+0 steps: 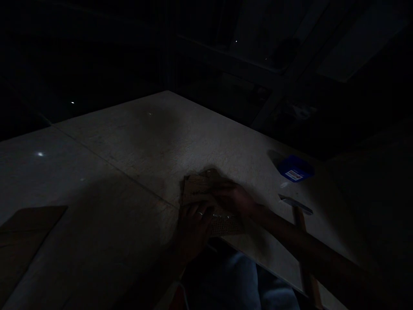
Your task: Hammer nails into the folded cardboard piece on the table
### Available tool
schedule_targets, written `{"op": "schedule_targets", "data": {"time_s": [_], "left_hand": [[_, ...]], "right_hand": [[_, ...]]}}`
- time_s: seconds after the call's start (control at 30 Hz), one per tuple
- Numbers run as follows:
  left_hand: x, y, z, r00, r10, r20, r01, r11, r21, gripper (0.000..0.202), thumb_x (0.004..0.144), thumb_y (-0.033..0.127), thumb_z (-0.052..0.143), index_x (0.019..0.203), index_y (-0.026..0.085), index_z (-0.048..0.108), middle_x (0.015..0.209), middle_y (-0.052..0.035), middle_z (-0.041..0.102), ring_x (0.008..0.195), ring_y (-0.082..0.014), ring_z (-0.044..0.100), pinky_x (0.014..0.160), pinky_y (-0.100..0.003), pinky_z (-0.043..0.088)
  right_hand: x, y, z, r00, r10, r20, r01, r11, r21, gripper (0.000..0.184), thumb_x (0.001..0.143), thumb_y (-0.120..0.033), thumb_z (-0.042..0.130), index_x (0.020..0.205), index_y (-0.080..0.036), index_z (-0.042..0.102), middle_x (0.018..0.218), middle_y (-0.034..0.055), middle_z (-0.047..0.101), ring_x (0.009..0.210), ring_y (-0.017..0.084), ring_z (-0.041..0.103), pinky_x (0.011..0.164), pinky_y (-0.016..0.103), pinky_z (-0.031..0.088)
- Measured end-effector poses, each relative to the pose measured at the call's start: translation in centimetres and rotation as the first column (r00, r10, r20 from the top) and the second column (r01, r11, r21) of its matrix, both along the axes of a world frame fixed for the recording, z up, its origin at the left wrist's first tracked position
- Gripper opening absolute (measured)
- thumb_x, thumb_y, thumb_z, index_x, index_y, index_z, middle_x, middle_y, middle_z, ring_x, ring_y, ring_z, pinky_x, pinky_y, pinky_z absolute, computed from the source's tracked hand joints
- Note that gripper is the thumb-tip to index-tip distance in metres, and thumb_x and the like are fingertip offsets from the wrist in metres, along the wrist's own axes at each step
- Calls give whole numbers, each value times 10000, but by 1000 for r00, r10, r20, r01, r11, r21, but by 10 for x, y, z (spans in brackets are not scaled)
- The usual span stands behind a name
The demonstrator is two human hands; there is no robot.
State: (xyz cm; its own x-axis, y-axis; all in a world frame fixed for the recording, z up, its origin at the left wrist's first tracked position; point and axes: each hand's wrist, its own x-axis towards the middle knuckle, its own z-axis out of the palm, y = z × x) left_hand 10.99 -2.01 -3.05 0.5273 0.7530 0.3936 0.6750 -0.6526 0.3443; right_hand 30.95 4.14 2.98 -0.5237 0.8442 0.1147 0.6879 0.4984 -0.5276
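The scene is very dark. A small brown cardboard piece (195, 188) lies near the table's front edge, under both hands. My left hand (195, 224), with a ring on one finger, is closed over its near left part, fingers bent onto the surface. From the right, my right hand (235, 197) reaches across the same cardboard with its fingers together, gripping it; the fingertips are dim. Below them shows a brown strip with a dotted texture (226, 226), with a shiny line along its upper side.
A blue container (295, 168) with a white label stands at the right on the pale table (206, 133). Nearer are a utility knife (296, 204) and a narrow wooden strip (299, 220). A larger cardboard sheet (30, 237) lies at the left. Dark surroundings lie beyond the table's edges.
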Motion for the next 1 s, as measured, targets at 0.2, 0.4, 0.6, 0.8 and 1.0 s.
{"op": "schedule_targets", "data": {"time_s": [0.2,0.4,0.6,0.8,1.0], "left_hand": [[1,0,3,999,12,-47,-12,1000,7,363,981,285,495,1336,248,562,1449,-47,560,1155,-257,535,952,-473,382],[1,0,7,999,21,-41,-22,1000,-13,353,975,284,510,1323,259,566,1414,-44,586,1155,-260,535,947,-464,385],[1,2,5,999,23,-23,-23,1000,-20,337,974,289,505,1296,236,587,1413,-47,591,1142,-270,536,951,-478,382],[2,2,2,1000,24,-9,-24,999,-24,357,967,285,515,1313,229,582,1417,-36,589,1164,-273,516,965,-484,380],[5,0,3,998,54,14,-54,998,-32,355,969,269,496,1308,228,593,1408,-42,599,1142,-274,523,947,-480,384]], "right_hand": [[-7,-12,-10,985,-175,0,174,980,95,265,903,-101,615,1066,-225,784,1110,93,759,992,252,717,877,397,581],[1,-7,-4,956,54,288,-97,986,138,319,912,-81,604,1175,-207,733,1182,108,732,1011,244,721,869,350,598],[23,15,8,854,358,377,-459,859,224,289,990,-149,533,1213,-227,699,1231,77,718,1145,204,674,946,337,577],[24,26,9,739,504,448,-634,745,208,258,1007,-158,505,1145,-175,722,1138,101,741,1178,220,653,1007,371,541],[26,24,9,923,380,52,-384,916,117,228,1001,-232,538,1097,-197,742,1123,91,742,1054,179,702,899,297,569]]}}
